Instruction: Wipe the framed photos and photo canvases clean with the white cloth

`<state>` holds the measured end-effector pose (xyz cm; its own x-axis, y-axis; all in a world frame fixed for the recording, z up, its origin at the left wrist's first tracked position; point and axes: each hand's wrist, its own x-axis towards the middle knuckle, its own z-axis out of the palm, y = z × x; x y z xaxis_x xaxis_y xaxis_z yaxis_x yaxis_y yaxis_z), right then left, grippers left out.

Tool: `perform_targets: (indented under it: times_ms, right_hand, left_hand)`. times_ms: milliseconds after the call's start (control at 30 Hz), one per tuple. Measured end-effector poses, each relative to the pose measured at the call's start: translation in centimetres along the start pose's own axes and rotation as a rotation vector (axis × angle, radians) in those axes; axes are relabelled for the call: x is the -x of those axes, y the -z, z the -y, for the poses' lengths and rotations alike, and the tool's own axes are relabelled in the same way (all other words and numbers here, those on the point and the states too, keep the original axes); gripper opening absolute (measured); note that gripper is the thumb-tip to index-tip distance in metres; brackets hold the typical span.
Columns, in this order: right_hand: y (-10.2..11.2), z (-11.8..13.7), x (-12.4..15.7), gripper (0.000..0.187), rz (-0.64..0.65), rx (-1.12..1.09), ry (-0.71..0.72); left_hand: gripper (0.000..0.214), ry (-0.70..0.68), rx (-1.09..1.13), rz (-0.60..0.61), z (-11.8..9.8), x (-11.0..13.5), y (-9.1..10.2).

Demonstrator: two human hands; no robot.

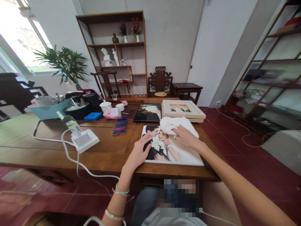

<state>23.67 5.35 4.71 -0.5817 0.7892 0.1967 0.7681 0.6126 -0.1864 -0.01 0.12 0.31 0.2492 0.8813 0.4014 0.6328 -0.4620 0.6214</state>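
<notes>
One big photo lies flat on the bench, near its right end. The left hand rests on the photo's left side, fingers a little spread, holding nothing. The right hand is on a fluffy white cloth at the photo's top; I cannot tell if its fingers grip it. Just behind are a dark picture and a pale frame.

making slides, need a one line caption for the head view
Left hand resting on a couple's photo panel, right hand on a white cloth over its upper edge.
</notes>
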Motion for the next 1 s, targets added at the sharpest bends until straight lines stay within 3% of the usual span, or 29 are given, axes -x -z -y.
perform_targets:
  times_ms: [133, 333, 467, 633, 1000]
  right_hand:
    - [0.4, 2.5, 2.8, 0.032, 0.043, 0.006, 0.016]
    - [1.9, 7.7, 8.4, 0.029, 0.235, -0.053, 0.014]
    - [2.5, 8.5, 9.6, 0.027, 0.287, -0.091, 0.058]
    - [1.7, 6.5, 7.7, 0.031, 0.207, -0.068, 0.078]
    - [0.0, 1.1, -0.8, 0.033, 0.062, 0.036, 0.061]
  left_hand:
    - [0.036, -0.009, 0.008, -0.019, 0.2, -0.1, -0.2]
    - [0.037, 0.023, 0.003, -0.003, 0.2, 0.0, -0.3]
    - [0.037, 0.029, 0.004, -0.002, 0.1, 0.0, -0.2]
    - [0.036, 0.002, 0.002, -0.009, 0.2, -0.1, -0.2]
    - [0.038, 0.017, -0.025, 0.008, 0.3, 0.0, -0.3]
